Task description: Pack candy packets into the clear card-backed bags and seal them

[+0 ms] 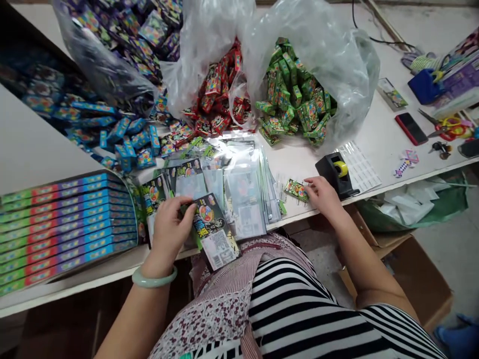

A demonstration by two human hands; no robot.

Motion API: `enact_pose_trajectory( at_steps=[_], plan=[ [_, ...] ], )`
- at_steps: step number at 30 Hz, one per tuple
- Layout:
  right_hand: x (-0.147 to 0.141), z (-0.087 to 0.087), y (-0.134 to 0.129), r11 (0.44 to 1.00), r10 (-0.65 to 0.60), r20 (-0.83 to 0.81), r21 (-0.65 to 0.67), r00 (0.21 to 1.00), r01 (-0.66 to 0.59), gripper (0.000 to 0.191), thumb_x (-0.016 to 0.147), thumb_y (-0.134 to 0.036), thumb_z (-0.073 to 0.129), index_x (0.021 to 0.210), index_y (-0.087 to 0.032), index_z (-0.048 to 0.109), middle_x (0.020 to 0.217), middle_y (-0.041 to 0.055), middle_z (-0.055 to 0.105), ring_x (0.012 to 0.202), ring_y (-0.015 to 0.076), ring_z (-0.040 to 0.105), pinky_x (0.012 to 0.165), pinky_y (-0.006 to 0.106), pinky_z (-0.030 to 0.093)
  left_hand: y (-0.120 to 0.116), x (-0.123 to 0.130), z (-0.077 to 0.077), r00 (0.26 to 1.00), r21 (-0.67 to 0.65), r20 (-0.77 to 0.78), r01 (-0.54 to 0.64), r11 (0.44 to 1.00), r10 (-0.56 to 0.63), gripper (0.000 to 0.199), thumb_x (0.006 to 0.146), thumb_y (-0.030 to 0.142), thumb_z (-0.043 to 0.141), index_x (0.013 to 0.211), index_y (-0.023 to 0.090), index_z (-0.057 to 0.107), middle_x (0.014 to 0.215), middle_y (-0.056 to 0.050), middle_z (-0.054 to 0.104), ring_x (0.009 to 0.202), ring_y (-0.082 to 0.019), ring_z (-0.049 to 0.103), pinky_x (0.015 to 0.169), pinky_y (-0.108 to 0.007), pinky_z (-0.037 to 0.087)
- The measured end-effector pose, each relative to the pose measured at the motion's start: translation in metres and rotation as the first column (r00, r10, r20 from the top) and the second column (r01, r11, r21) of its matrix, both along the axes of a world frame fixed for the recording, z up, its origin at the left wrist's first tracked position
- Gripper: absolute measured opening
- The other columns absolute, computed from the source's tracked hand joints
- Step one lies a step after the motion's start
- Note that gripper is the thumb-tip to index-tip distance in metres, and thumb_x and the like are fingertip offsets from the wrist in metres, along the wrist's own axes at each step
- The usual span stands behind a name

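My left hand [174, 224] pinches the top corner of a black printed packet [215, 229] with a white label panel, tilted over the table's front edge. Under and beside it lie overlapping clear plastic sleeves [243, 194] with printed cards. To the right, the fingers of my right hand [324, 197] close on the end of a small green printed box [297, 190], which lies flat on the table near its front edge. Just beyond that hand stands a black tape dispenser [337, 172] with a yellow core.
Plastic bags at the back spill purple boxes [138, 40], red boxes [215, 89] and green boxes [295, 94]. Loose blue boxes [127, 144] lie left, behind stacked multicoloured boxes [67, 224]. A sticker sheet [359, 164], red phone [410, 128] and scissors [447, 128] lie right.
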State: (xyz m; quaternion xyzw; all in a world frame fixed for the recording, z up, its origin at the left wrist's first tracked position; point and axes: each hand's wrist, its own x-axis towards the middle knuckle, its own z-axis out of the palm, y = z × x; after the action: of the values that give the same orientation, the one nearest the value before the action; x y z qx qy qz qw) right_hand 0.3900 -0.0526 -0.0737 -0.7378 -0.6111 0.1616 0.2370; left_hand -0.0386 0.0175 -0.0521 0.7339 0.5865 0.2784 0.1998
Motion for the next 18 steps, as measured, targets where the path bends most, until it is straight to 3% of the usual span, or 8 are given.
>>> enact_pose_trajectory(
  at_steps=[3, 5, 7, 9, 11, 13, 16, 18],
  plan=[
    [-0.003, -0.007, -0.004, 0.997, -0.077, 0.110, -0.015, 0.991, 0.079, 0.038, 0.090, -0.033, 0.054, 0.120, -0.010, 0.064, 0.113, 0.0207, 0.064, 0.104, 0.0329, 0.062, 0.095, 0.048, 0.050, 0.013, -0.002, 0.012, 0.987, 0.043, -0.125, 0.107, 0.993, -0.101, 0.023, 0.089, 0.044, 0.057, 0.097, 0.023, 0.065, 0.099, -0.009, 0.068, 0.099, -0.030, 0.061, 0.090, -0.044, 0.046],
    [-0.002, -0.009, -0.004, 0.989, -0.127, 0.146, -0.052, 0.981, 0.136, 0.042, 0.092, -0.033, 0.052, 0.124, -0.009, 0.061, 0.110, 0.0213, 0.064, 0.100, 0.0338, 0.062, 0.093, 0.049, 0.051, 0.026, 0.012, 0.026, 0.983, 0.103, -0.134, 0.136, 0.985, -0.122, 0.023, 0.091, 0.043, 0.057, 0.101, 0.023, 0.064, 0.101, -0.010, 0.068, 0.100, -0.030, 0.061, 0.090, -0.044, 0.046],
    [-0.001, -0.011, -0.002, 0.983, -0.157, 0.145, -0.069, 0.977, 0.168, 0.042, 0.093, -0.032, 0.048, 0.127, -0.011, 0.061, 0.106, 0.0192, 0.065, 0.096, 0.0324, 0.062, 0.089, 0.047, 0.051, 0.040, 0.043, 0.039, 0.971, 0.132, -0.108, 0.227, 0.965, -0.214, 0.022, 0.092, 0.041, 0.056, 0.103, 0.023, 0.064, 0.102, -0.009, 0.068, 0.100, -0.028, 0.062, 0.089, -0.042, 0.047],
    [0.000, -0.012, 0.001, 0.981, -0.173, 0.126, -0.064, 0.977, 0.182, 0.041, 0.093, -0.031, 0.047, 0.128, -0.014, 0.060, 0.103, 0.0166, 0.065, 0.092, 0.0306, 0.062, 0.086, 0.045, 0.051, 0.053, 0.089, 0.045, 0.903, 0.074, -0.116, 0.423, 0.903, -0.414, 0.021, 0.094, 0.038, 0.055, 0.103, 0.022, 0.065, 0.102, -0.007, 0.070, 0.099, -0.025, 0.062, 0.093, -0.041, 0.046],
    [0.001, -0.013, 0.004, 0.979, -0.190, 0.090, -0.062, 0.978, 0.196, 0.040, 0.090, -0.031, 0.050, 0.127, -0.016, 0.061, 0.097, 0.0135, 0.065, 0.086, 0.0282, 0.062, 0.082, 0.043, 0.051, 0.063, 0.140, 0.045, 0.781, -0.025, -0.180, 0.604, 0.796, -0.598, 0.020, 0.093, 0.032, 0.056, 0.105, 0.020, 0.066, 0.101, -0.008, 0.071, 0.099, -0.025, 0.061, 0.092, -0.040, 0.045],
    [0.002, -0.016, 0.005, 0.974, -0.216, 0.026, -0.057, 0.976, 0.217, 0.038, 0.087, -0.029, 0.053, 0.123, -0.018, 0.062, 0.090, 0.0096, 0.064, 0.079, 0.0254, 0.061, 0.078, 0.040, 0.051, 0.068, 0.185, 0.038, 0.682, -0.098, -0.318, 0.668, 0.738, -0.659, 0.020, 0.091, 0.026, 0.057, 0.105, 0.016, 0.067, 0.103, -0.012, 0.071, 0.104, -0.029, 0.059, 0.095, -0.045, 0.042],
    [0.004, -0.022, 0.003, 0.967, -0.253, -0.100, 0.000, 0.962, 0.254, 0.035, 0.086, -0.029, 0.054, 0.118, -0.020, 0.064, 0.083, 0.0052, 0.062, 0.074, 0.0218, 0.059, 0.075, 0.037, 0.050, 0.069, 0.228, 0.024, 0.575, -0.169, -0.493, 0.673, 0.720, -0.653, 0.022, 0.090, 0.023, 0.057, 0.104, 0.009, 0.067, 0.104, -0.020, 0.071, 0.109, -0.035, 0.057, 0.104, -0.054, 0.034],
    [0.004, -0.027, 0.001, 0.959, -0.261, -0.167, 0.070, 0.951, 0.276, 0.035, 0.087, -0.028, 0.052, 0.118, -0.020, 0.064, 0.085, 0.0052, 0.062, 0.075, 0.0207, 0.059, 0.075, 0.036, 0.051, 0.069, 0.241, 0.014, 0.560, -0.191, -0.514, 0.663, 0.723, -0.649, 0.024, 0.090, 0.024, 0.058, 0.105, 0.008, 0.067, 0.102, -0.021, 0.071, 0.109, -0.036, 0.057, 0.106, -0.056, 0.031]
  ],
)
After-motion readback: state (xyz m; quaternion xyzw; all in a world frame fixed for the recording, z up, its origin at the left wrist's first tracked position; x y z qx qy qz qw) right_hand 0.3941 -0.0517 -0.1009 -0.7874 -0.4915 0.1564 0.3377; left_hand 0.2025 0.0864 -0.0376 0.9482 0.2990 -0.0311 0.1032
